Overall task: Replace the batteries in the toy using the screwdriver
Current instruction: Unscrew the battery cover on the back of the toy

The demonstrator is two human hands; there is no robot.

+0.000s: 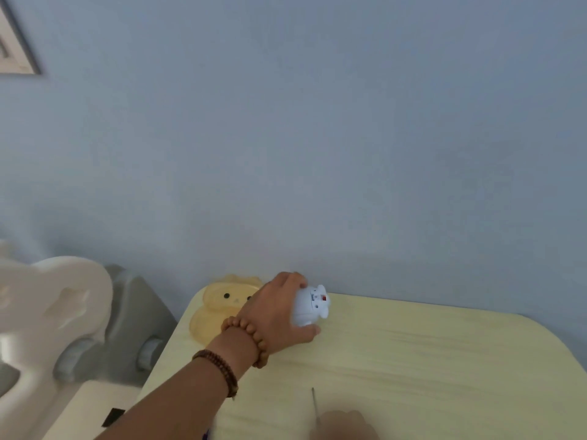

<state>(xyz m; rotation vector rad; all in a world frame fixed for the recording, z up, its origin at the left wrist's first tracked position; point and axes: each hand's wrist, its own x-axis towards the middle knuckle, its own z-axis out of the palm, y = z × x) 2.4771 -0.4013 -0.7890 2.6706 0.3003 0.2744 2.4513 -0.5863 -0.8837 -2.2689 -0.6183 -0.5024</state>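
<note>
My left hand (279, 315) reaches far across the pale wooden table (428, 360) and grips a small white toy (309, 304) near the table's back edge. The toy is tipped so its underside, with a small red switch, faces me. At the bottom edge my right hand (344, 425) holds a screwdriver (314, 404); its thin metal shaft points away from me over the table. The handle and most of that hand are cut off by the frame.
A translucent yellow animal-shaped piece (219, 308) lies at the table's back left corner, partly behind my left wrist. A blue wall rises right behind the table. To the left stand a white moulded shape (54, 309) and a grey one (127, 328).
</note>
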